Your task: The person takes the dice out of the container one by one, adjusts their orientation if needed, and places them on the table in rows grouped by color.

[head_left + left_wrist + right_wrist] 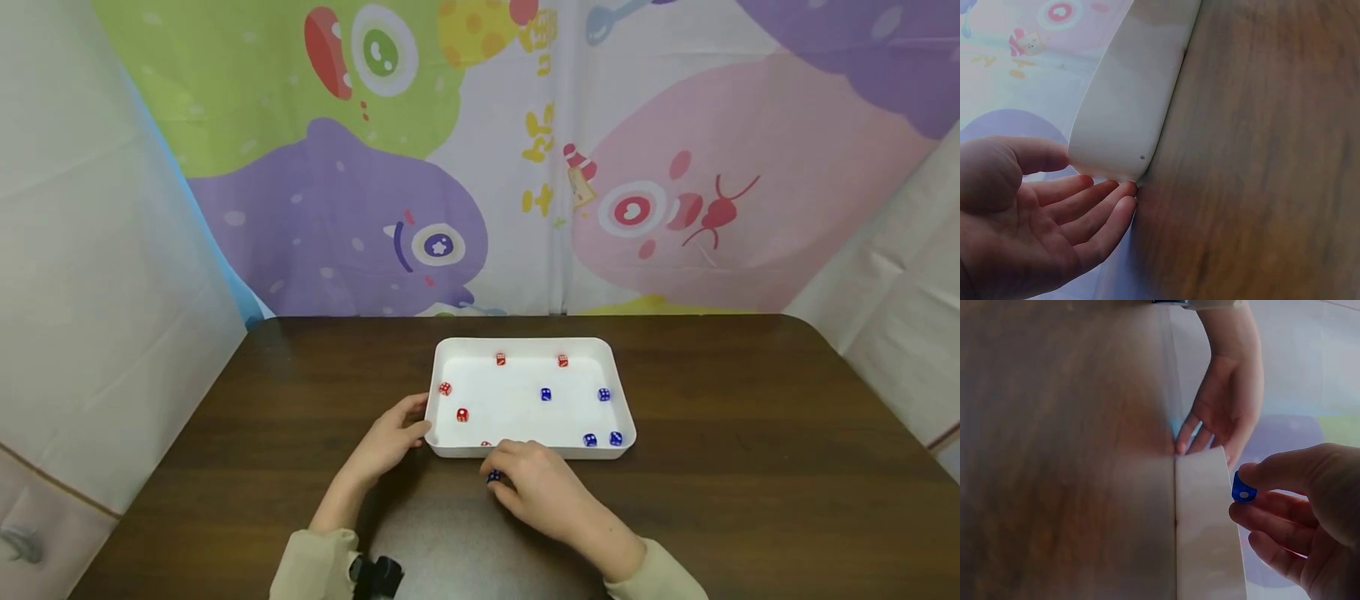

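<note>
White plastic tray (622, 417) sits on a dark wooden counter (750, 400), holding red dice (462, 414) towards its left and blue dice (546, 394) towards its right. The left hand (390, 437) rests against the tray's near left corner — fingers straight and relaxed, touching the wall. The right hand (540, 487), just in front of the tray's near wall, pinches one blue die (1242, 487) between thumb and fingertips — its grip clamped on it.

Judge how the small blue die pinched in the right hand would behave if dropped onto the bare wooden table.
The small blue die looks hard and light, pinched easily by the right hand. Being a small cube with rounded corners, it would probably bounce and tumble before settling. On the smooth dark wooden table, with no wall like the white tray has, it might skitter away.
</note>
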A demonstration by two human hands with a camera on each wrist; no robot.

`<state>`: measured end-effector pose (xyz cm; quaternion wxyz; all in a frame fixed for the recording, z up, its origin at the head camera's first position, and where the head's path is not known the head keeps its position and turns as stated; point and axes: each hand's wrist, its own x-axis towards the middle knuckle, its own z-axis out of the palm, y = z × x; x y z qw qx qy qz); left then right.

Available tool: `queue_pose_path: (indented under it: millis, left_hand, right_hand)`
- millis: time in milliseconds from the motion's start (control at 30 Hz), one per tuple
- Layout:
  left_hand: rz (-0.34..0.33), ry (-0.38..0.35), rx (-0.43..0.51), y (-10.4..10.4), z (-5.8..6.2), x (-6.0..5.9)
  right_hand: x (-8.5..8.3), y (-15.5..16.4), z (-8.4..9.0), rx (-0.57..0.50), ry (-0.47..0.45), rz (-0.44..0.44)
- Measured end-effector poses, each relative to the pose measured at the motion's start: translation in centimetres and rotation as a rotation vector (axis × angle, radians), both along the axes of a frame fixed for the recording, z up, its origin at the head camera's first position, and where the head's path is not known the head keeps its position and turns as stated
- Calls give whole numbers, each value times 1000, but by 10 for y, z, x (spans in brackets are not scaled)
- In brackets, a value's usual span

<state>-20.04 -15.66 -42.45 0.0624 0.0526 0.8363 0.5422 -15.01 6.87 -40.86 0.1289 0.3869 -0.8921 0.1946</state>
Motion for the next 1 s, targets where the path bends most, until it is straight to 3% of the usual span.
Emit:
queue_pose_path:
  millis: [367, 1000]
  left_hand:
    - [-3, -23, 11, -1, 0, 1]
    - [-7, -16, 33, -1, -2, 1]
  right_hand:
    - [7, -7, -5, 44, -40, 57]
    - [12, -22, -7, 156, -134, 22]
